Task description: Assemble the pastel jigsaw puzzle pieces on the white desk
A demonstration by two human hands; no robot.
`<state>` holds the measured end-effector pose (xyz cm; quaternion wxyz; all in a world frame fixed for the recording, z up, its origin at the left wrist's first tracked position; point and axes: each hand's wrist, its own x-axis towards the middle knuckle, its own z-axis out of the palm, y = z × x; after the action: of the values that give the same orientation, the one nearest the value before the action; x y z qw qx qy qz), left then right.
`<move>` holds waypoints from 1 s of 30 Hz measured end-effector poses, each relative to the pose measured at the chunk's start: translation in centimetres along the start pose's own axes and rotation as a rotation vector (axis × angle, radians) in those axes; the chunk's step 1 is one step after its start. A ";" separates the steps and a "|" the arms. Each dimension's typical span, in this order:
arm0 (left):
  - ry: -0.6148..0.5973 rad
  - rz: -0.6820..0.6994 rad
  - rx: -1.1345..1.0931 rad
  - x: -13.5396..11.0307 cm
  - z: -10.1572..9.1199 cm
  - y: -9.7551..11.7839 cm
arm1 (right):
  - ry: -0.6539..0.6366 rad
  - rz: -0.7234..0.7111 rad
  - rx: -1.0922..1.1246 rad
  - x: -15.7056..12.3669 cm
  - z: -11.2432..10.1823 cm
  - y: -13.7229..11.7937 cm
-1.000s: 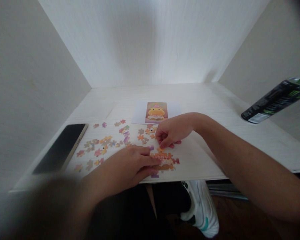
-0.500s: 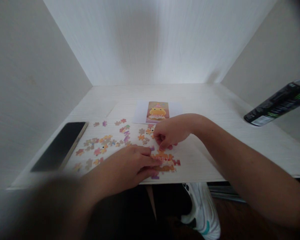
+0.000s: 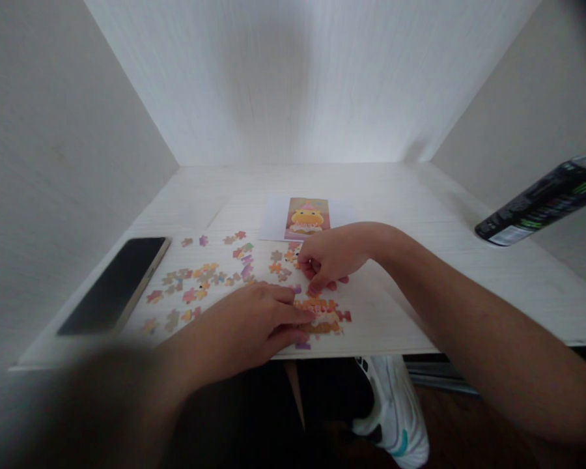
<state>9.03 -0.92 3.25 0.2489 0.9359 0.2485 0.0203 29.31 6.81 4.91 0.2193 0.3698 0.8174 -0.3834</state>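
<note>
A partly joined jigsaw puzzle (image 3: 326, 319) lies near the table's front edge, showing a cake and orange parts. My left hand (image 3: 278, 318) rests on its left side, fingers stretched out over the pieces. Just above the puzzle's top edge, my right hand (image 3: 329, 260) is closed in a pinch. An orange puzzle piece (image 3: 313, 293) shows at its fingertips, mostly hidden by them. Loose puzzle pieces (image 3: 275, 267) lie beside my right hand, and several more (image 3: 208, 268) are spread to the left. Behind my right hand lies a picture card (image 3: 307, 218) with a yellow figure and a cake.
A phone (image 3: 117, 283) lies on the left of the white table (image 3: 395, 189). A black can (image 3: 532, 205) stands at the right. White paper (image 3: 272, 218) is under the card. Panels enclose the table at the back and sides. A white shoe (image 3: 395, 410) shows below the edge.
Both hands stay in nearly the same place. The whole view has shifted very slightly; no piece has visibly moved.
</note>
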 end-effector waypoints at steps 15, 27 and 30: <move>-0.015 -0.010 -0.006 0.1 0.1 0.0 | -0.009 0.019 0.015 -0.3 0.2 -0.4; 0.008 -0.007 -0.025 0.0 0.1 -0.2 | 0.178 0.120 -0.209 -1.0 0.9 -1.2; -0.004 -0.008 -0.018 -0.1 0.0 -0.2 | 0.268 0.072 -0.249 -1.2 1.0 -0.8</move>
<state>8.88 -0.83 3.16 0.2579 0.9327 0.2513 0.0197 29.48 5.13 5.42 0.1661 0.4166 0.8666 -0.2187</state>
